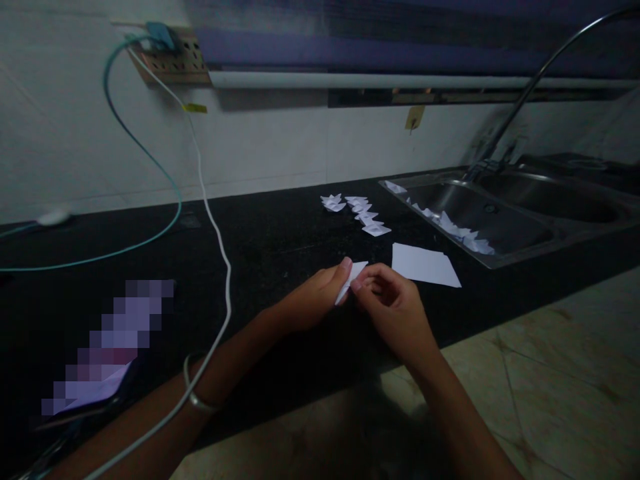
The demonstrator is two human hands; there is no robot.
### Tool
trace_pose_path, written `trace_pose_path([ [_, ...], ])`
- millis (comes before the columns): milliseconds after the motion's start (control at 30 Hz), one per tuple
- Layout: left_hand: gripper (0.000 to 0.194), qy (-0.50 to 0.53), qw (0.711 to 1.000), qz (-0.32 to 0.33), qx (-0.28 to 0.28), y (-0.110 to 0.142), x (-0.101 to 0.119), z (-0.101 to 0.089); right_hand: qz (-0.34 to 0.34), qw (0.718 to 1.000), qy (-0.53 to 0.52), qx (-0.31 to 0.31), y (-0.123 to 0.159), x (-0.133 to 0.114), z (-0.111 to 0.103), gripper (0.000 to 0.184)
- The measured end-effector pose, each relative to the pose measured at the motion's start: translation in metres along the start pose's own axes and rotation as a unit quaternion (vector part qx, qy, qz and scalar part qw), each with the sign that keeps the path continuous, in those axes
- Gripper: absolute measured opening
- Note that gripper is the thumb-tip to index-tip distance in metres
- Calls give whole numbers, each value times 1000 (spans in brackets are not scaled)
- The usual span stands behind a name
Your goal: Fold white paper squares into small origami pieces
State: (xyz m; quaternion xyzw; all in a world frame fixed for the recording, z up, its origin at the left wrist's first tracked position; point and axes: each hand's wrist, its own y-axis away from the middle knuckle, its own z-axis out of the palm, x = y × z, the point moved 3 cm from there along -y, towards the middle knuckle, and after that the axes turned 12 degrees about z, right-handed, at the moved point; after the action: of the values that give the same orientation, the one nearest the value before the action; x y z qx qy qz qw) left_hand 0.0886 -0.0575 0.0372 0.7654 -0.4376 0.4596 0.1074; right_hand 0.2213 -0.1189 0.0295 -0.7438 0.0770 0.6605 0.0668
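Observation:
A small piece of folded white paper (351,283) is held between my two hands above the front part of the dark countertop. My left hand (320,293) grips it from the left, thumb on top. On its right side, the thumb and fingertips of my right hand (393,303) pinch the paper's edge. Just beyond my right hand lies a stack of blank white sheets (425,265). Farther back, several folded paper boats (367,217) sit in a row, with a smaller cluster of paper boats (333,203) to their left.
More folded papers (457,230) line the near left rim of a steel sink (500,257) with a curved faucet (530,87). A white cable (227,280) hangs from the wall socket (173,57) across my left forearm. A blurred-out screen (115,347) lies at left.

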Motion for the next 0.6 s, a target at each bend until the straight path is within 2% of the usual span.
trace_pose_path([
  [67, 50, -19, 1000, 6, -3, 2, -3, 1, -20, 998, 41, 46, 2, -1, 1, 7],
  [200, 38, -61, 997, 46, -28, 4, -10, 4, -63, 987, 72, 126, 7, -3, 1, 17],
  [400, 34, -35, 998, 39, -31, 5, -13, 7, -71, 990, 53, 108, 7, -2, 2, 14],
  [600, 49, 26, 999, 21, 5, 5, -13, 8, -108, 986, 77, 105, 8, -4, 2, 6],
])
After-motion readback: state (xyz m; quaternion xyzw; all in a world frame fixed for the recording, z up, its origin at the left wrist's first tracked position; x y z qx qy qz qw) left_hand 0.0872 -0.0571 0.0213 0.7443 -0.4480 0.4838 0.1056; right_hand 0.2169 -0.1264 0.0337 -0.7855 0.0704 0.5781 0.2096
